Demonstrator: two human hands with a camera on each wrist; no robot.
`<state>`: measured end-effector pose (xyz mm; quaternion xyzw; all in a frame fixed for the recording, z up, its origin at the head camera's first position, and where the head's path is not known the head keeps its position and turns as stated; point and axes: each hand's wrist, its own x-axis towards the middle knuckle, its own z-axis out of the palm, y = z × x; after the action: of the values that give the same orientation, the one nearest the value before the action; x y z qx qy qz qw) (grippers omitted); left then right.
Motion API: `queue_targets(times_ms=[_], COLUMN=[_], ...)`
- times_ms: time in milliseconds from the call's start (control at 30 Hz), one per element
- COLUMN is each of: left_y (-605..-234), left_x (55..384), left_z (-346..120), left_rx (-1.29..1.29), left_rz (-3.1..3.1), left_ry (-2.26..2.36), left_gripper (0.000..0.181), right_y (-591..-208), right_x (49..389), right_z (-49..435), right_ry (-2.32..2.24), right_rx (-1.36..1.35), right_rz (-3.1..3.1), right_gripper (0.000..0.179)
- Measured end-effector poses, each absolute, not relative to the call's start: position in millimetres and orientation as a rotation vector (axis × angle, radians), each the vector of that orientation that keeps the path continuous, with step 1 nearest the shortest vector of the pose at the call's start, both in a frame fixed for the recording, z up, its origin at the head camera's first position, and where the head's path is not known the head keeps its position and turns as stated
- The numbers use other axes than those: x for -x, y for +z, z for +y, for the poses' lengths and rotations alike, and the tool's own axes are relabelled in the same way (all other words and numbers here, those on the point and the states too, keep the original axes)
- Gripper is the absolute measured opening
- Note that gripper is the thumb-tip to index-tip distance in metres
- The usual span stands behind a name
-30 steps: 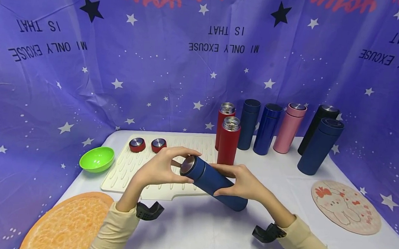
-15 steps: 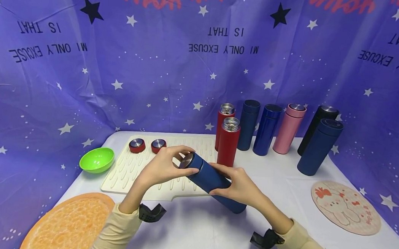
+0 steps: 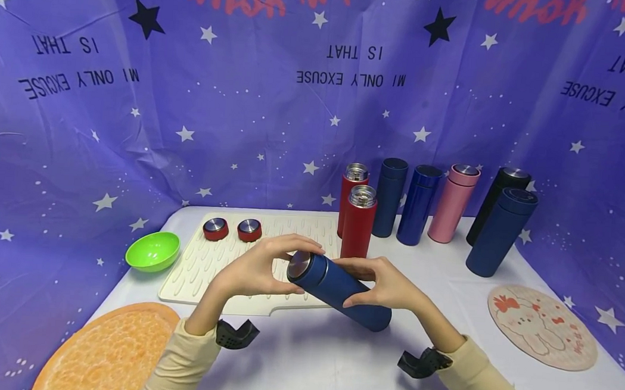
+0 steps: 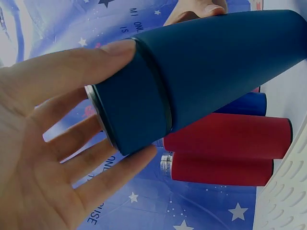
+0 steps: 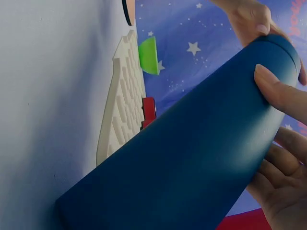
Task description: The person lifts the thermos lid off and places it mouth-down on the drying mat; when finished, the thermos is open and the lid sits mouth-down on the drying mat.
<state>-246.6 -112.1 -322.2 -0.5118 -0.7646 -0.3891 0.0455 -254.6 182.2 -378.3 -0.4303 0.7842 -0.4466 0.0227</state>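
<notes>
- The left hand [image 3: 256,269] grips the lid [image 3: 315,271] of a matte navy insulated bottle [image 3: 336,286], thumb on one side and fingers around the other.
- The right hand [image 3: 390,286] holds the same bottle around its body, thumb on the near side.
- The bottle lies tilted between the hands, its steel-topped lid raised toward the left hand and its base low over the white tablecloth [image 3: 307,367]; whether the base touches the cloth, I cannot tell.
- The lid sits on the bottle, with a narrow seam visible below it.
- Just beyond the hands, a front red bottle [image 3: 359,227] and a rear red bottle [image 3: 346,194] stand upright, lidless, their steel necks showing.
- Two red lids with steel tops, a left one [image 3: 216,231] and a right one [image 3: 249,232], rest side by side on a cream drying mat [image 3: 191,283].
- To the right of the red bottles stand a slim navy bottle [image 3: 389,200], a glossy blue bottle [image 3: 419,207], a pink bottle [image 3: 453,206], a black bottle [image 3: 486,205] and, nearer, another navy bottle [image 3: 498,239], all lidded.
- A green bowl [image 3: 153,251] sits just left of the drying mat; an orange round placemat [image 3: 115,350] lies nearer.
- A rabbit-print placemat [image 3: 546,328] lies at the right.
</notes>
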Motion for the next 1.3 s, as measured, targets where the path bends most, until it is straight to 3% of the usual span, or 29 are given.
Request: queue_targets(times_ms=[733,1100,1300], left_y=[-330,-326,-325], left_x=[248,247,245], left_z=[-107,-106,-104], left_rx=[1.112,1.548,1.619], left_rz=[-2.490,-2.304,-2.258], left_ry=[-1.301,-1.167,-1.197], left_gripper=[0.053,0.068,0.067], right_y=[-368,-356,-353], right_x=[234,240,242], right_z=[172,191,197], right_ry=[-1.067,-1.144,-1.178], right_rx=[1.399,1.384,1.380], right_rz=[2.998,2.758,2.614], right_gripper=[0.076,0.071,0.070])
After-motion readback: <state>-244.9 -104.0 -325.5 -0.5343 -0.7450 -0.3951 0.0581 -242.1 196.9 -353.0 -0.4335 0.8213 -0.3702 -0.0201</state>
